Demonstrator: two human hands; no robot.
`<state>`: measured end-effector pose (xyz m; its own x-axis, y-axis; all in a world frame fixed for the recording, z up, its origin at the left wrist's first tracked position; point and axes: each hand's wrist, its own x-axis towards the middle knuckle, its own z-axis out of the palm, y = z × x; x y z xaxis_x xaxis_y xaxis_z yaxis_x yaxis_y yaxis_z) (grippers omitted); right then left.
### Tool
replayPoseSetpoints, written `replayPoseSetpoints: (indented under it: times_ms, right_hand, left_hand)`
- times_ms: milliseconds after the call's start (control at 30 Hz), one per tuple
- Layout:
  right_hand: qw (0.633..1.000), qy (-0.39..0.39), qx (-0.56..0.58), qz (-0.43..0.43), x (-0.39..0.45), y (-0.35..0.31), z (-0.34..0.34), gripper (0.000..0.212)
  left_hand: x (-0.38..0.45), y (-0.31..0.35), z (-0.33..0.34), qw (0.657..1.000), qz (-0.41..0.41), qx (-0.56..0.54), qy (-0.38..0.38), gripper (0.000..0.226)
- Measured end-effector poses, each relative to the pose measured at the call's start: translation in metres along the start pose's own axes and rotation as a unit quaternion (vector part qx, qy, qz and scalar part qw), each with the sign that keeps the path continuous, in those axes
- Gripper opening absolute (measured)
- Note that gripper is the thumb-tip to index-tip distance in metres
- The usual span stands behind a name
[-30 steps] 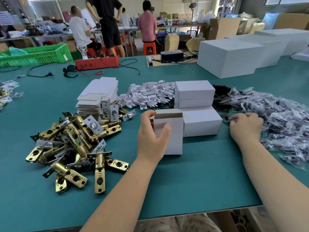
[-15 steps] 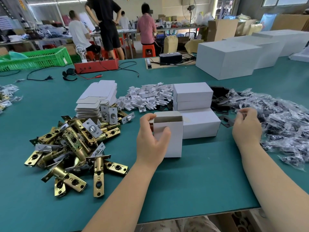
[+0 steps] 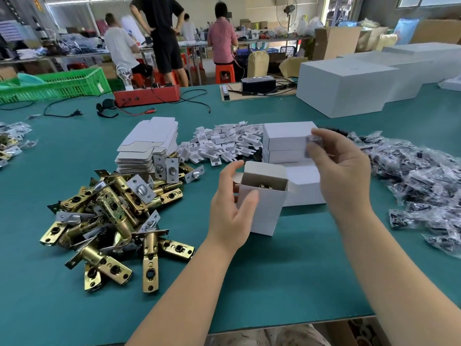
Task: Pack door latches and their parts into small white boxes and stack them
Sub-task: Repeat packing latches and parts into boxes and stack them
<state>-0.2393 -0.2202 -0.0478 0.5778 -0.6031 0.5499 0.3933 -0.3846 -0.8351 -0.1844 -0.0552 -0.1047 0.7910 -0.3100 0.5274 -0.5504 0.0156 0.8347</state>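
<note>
Now left hand (image 3: pixel 230 216) steadies open box (image 3: pixel 262 203), right hand (image 3: pixel 341 168) pinches packet (image 3: pixel 313 146)

Brightness: bright, even daylight tone across the whole hall.
Source: windows (image 3: pixel 424 1) at the top right and a ceiling strip light (image 3: pixel 87 2) at the top left.
Shadows: soft and short; a faint one lies under the open white box (image 3: pixel 262 203) on the green table (image 3: pixel 287 283).
Glare: small highlights on the brass latches (image 3: pixel 112 221) and the plastic bags (image 3: pixel 429 191).
Blur: the right hand (image 3: pixel 341 171) and the small bag (image 3: pixel 313 146) it pinches are smeared.
Distortion: wide-angle bending at the edges; the table's near edge curves.
Focus: far workers (image 3: pixel 162 38) are soft.
</note>
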Motion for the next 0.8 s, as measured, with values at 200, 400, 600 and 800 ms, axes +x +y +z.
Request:
replayPoseSetpoints:
  times_ms: [200, 400, 600, 800]
  right_hand:
    - [0.987, -0.161, -0.002, -0.001, -0.024, -0.031, 0.040, 0.029]
    - [0.989, -0.108, -0.097, 0.007, -0.025, -0.028, 0.040, 0.020]
    - [0.967, -0.127, -0.210, -0.063, -0.028, -0.026, 0.047, 0.009]
    - [0.935, -0.196, -0.276, -0.107, -0.034, -0.020, 0.050, 0.024]
  left_hand:
    - [0.000, -0.003, 0.001, 1.000, 0.006, -0.006, 0.017, 0.042]
    - [-0.001, -0.004, 0.000, 1.000, 0.012, 0.009, 0.023, 0.041]
    - [0.000, -0.004, 0.001, 0.999, 0.015, 0.023, 0.021, 0.041]
    - [-0.001, -0.004, 0.000, 1.000, 0.015, 0.015, 0.017, 0.041]
